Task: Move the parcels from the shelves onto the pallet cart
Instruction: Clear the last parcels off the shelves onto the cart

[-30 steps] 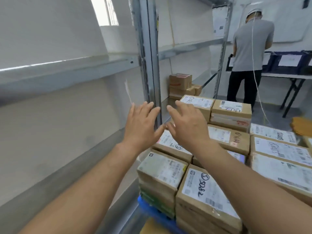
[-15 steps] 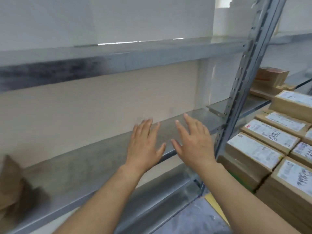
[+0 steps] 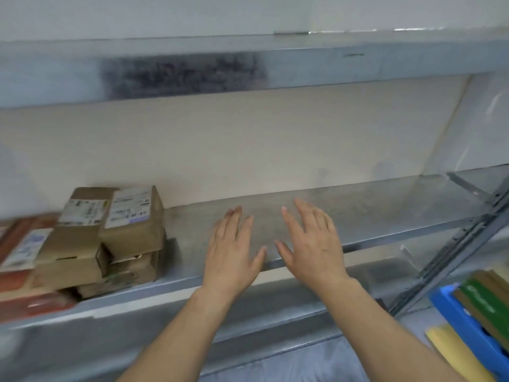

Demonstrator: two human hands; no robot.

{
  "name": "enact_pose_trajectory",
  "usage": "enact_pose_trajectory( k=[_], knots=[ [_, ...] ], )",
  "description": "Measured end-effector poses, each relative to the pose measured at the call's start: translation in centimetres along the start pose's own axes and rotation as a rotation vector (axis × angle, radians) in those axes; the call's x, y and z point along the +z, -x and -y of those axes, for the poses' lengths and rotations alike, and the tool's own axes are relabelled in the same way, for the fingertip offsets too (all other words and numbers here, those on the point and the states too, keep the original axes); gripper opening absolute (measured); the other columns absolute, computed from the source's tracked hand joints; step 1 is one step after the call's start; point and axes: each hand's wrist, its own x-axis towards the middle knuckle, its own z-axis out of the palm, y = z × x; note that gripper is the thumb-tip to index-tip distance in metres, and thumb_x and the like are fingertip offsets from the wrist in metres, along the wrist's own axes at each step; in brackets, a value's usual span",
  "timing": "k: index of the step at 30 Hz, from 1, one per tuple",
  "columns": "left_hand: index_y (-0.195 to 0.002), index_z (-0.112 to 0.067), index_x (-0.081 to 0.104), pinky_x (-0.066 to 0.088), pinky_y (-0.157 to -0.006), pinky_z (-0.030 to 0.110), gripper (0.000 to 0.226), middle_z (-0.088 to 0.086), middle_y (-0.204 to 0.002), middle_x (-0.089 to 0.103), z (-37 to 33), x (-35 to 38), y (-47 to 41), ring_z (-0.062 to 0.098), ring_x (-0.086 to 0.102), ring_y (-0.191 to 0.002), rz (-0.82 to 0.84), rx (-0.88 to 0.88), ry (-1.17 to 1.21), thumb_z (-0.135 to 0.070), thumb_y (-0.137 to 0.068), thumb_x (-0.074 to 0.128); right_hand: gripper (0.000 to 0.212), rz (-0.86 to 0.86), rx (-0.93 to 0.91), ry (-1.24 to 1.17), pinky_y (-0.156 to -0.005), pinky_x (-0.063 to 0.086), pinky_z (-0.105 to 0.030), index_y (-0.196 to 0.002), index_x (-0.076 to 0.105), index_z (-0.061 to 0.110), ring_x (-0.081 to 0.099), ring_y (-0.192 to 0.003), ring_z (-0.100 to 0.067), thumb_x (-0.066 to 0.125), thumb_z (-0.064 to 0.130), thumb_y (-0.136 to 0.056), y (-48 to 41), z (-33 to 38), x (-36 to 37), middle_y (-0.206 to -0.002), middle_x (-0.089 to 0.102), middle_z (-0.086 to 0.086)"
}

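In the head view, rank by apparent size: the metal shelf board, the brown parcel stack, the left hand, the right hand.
1. metal shelf board, largest.
2. brown parcel stack.
3. left hand and right hand: look alike, so unranked; both sit nearer the camera than the stack.

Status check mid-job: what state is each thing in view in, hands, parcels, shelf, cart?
Left hand, open, fingers straight, holding nothing.
Right hand, open, holding nothing, beside the other.
Middle shelf, carries parcels at its left end.
Brown parcels, stacked on that left end, untouched.
Red parcels, farther left on it, blurred.
Pallet cart, blue corner in view lower right, boxes on it.
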Motion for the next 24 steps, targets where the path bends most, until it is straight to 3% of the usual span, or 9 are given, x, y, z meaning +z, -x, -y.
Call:
enact_pose_trajectory(
  k=[3, 6, 9, 12, 15, 17, 21, 24],
  knots=[
    [-0.124, -0.003, 0.056, 0.039, -0.100, 0.051, 0.066, 0.023, -0.133, 0.052, 1.5, -0.8, 0.8, 0.040, 0.051, -0.121, -0.033, -0.089, -0.020, -0.048, -0.079, 0.043, 0.059, 0.017, -0.071, -0.051, -0.090, 0.049, -0.048, -0.116, 0.066, 0.004, 0.057, -0.107, -0.037, 0.081, 0.034, -0.067, -1.3, 1.4, 0.8, -0.124, 0.059, -0.022],
    [-0.124, -0.002, 0.056, 0.040, -0.099, 0.050, 0.065, 0.022, -0.129, 0.054, 2.8, -1.5, 1.9, 0.039, 0.053, -0.118, -0.060, -0.176, -0.058, -0.048, -0.080, 0.044, 0.049, 0.012, -0.135, -0.130, -0.089, 0.049, -0.045, -0.115, 0.065, 0.004, 0.056, -0.109, -0.035, 0.061, 0.037, -0.079, -2.5, 2.8, 1.7, -0.125, 0.059, -0.021],
    [-0.125, -0.002, 0.053, 0.038, -0.102, 0.049, 0.066, 0.022, -0.131, 0.052, 4.9, -2.6, 3.1, 0.038, 0.051, -0.119, -0.087, -0.281, -0.095, -0.049, -0.080, 0.043, 0.054, 0.043, -0.197, -0.217, -0.090, 0.048, -0.046, -0.115, 0.065, 0.004, 0.050, -0.109, -0.033, 0.077, 0.034, -0.071, -3.8, 4.7, 2.5, -0.123, 0.059, -0.022],
    [-0.131, -0.002, 0.048, 0.036, -0.104, 0.048, 0.070, 0.021, -0.136, 0.047, 6.9, -4.0, 3.9, 0.038, 0.045, -0.125, -0.124, -0.410, -0.096, -0.051, -0.081, 0.041, 0.058, 0.082, -0.254, -0.250, -0.088, 0.050, -0.045, -0.113, 0.067, 0.006, 0.054, -0.105, -0.033, 0.082, 0.035, -0.065, -5.1, 6.4, 3.2, -0.120, 0.062, -0.020],
    [-0.135, -0.001, 0.044, 0.034, -0.105, 0.046, 0.067, 0.021, -0.139, 0.044, 8.4, -5.2, 4.5, 0.038, 0.040, -0.129, -0.194, -0.491, -0.080, -0.044, -0.083, 0.048, 0.052, 0.113, -0.277, -0.268, -0.085, 0.051, -0.043, -0.111, 0.068, 0.006, 0.063, -0.097, -0.035, 0.077, 0.037, -0.069, -6.2, 8.0, 4.1, -0.118, 0.063, -0.019],
    [-0.135, 0.000, 0.044, 0.034, -0.105, 0.047, 0.065, 0.022, -0.141, 0.043, 9.6, -6.0, 4.5, 0.039, 0.039, -0.129, -0.227, -0.547, -0.056, -0.039, -0.083, 0.049, 0.046, 0.126, -0.269, -0.289, -0.082, 0.052, -0.041, -0.108, 0.069, 0.007, 0.065, -0.093, -0.034, 0.065, 0.040, -0.076, -6.9, 9.5, 4.6, -0.116, 0.065, -0.017],
    [-0.138, -0.004, 0.042, 0.036, -0.100, 0.047, 0.057, 0.019, -0.140, 0.045, 13.0, -7.4, 4.5, 0.039, 0.041, -0.124, -0.208, -0.632, -0.085, -0.036, -0.090, 0.046, 0.046, 0.232, -0.300, -0.328, -0.074, 0.054, -0.040, -0.102, 0.069, 0.006, 0.066, -0.087, -0.034, 0.078, 0.036, -0.068, -7.4, 13.3, 5.3, -0.107, 0.067, -0.016],
    [-0.140, -0.011, 0.039, 0.035, -0.096, 0.045, 0.055, 0.014, -0.135, 0.051, 14.7, -8.1, 3.9, 0.036, 0.042, -0.121, -0.126, -0.708, -0.147, -0.036, -0.092, 0.049, 0.041, 0.282, -0.279, -0.335, -0.081, 0.048, -0.040, -0.111, 0.063, 0.004, 0.061, -0.098, -0.035, 0.061, 0.036, -0.084, -8.3, 15.9, 5.0, -0.113, 0.064, -0.014]
  ],
)
